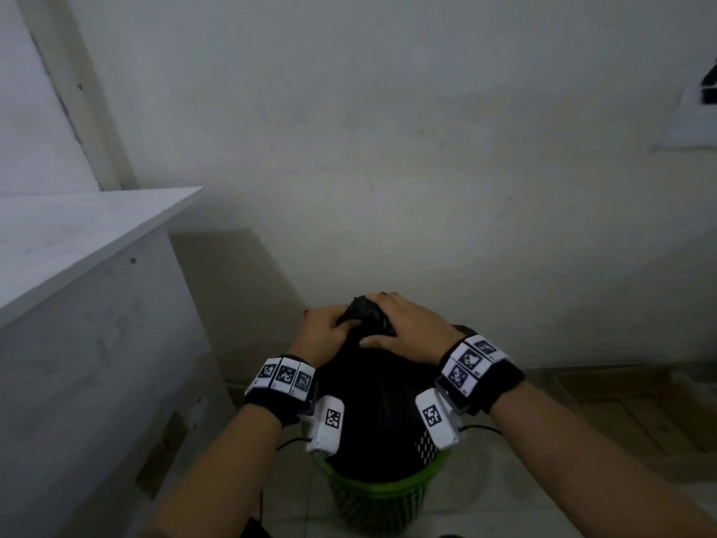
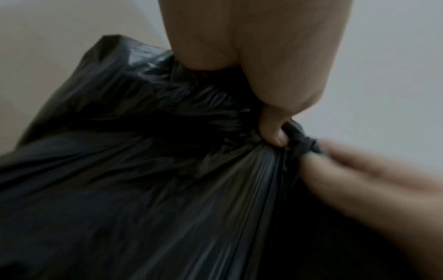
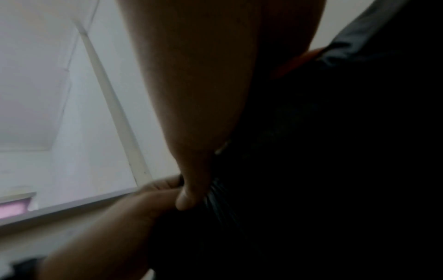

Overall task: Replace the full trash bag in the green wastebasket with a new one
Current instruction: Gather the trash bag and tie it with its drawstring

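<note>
In the lower middle of the head view a green wastebasket [image 1: 378,495] of perforated plastic stands on a pale tiled floor [image 1: 500,495], close to the off-white wall [image 1: 388,130] that fills the upper frame; a full black trash bag [image 1: 372,413] rises out of it, its body bulging well above the rim and its top drawn into a bunched neck at the centre of the picture; the left hand [image 1: 326,330] grips that neck from the left side, fingers curled into the plastic, and the left wrist view shows the thumb and a fingertip of this left hand [image 2: 271,79] pinching the gathered folds of the black bag [image 2: 143,170]; the right hand [image 1: 403,328] lies over the top and right side of the neck with its fingers wrapped down around the bunch, and in the right wrist view its thumb presses against the dark plastic, though that picture is dim and blurred and shows little more; the two hands meet at the gathered top, nearly touching; each wrist wears a black band with white marker blocks; a white cabinet [image 1: 89,289] with a flat top occupies the left of the frame, just beside the basket; flattened brown cardboard [image 1: 636,409] lies on the floor at the lower right, against the wall; a small dark object shows at the upper right edge, too cut off to identify.
</note>
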